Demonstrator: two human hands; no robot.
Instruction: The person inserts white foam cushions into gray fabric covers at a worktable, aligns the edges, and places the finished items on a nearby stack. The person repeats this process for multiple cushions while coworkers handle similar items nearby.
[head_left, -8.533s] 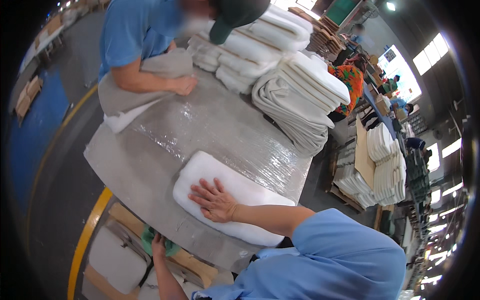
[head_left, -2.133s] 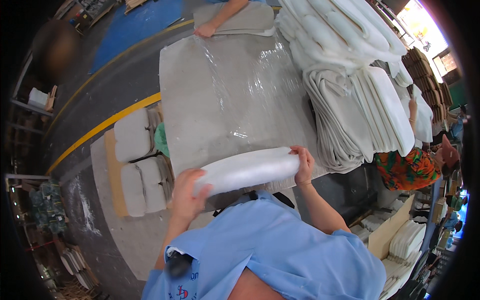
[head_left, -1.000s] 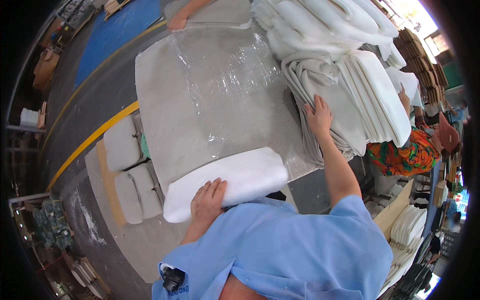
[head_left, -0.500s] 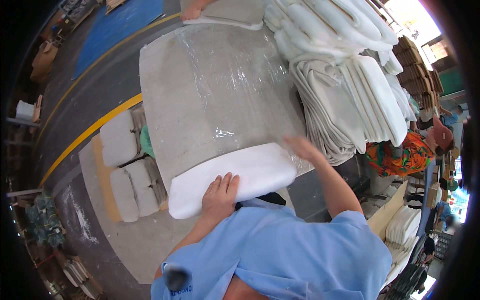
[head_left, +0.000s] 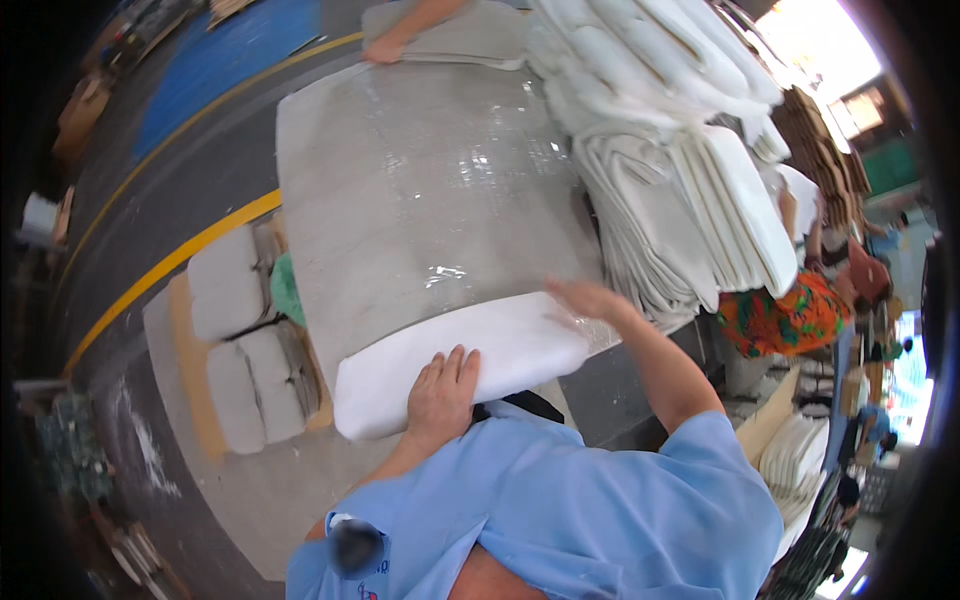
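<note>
A white folded padded sheet (head_left: 515, 350) lies along the near edge of the grey, film-covered work surface (head_left: 350, 190). My left hand (head_left: 443, 392) rests flat on its near side, fingers stretched out. Over the sheet's far right corner is my right hand (head_left: 588, 300), its fingers extended and somewhat blurred by motion. Nothing shows in its grasp, and whether it touches the sheet I cannot tell.
Grey and white folded pads (head_left: 670, 210) pile up on the right, below bulky white padding (head_left: 650, 60). Another person's hand (head_left: 385, 48) touches a grey pad (head_left: 460, 32) at the far edge. Lower left, grey folded pads (head_left: 255, 385) are stacked. A person in patterned clothing (head_left: 785, 315) is at right.
My right hand has shifted slightly left over the sheet's corner. My left hand stays on the sheet. The other person's hand and the far pad appear slightly lower in view.
</note>
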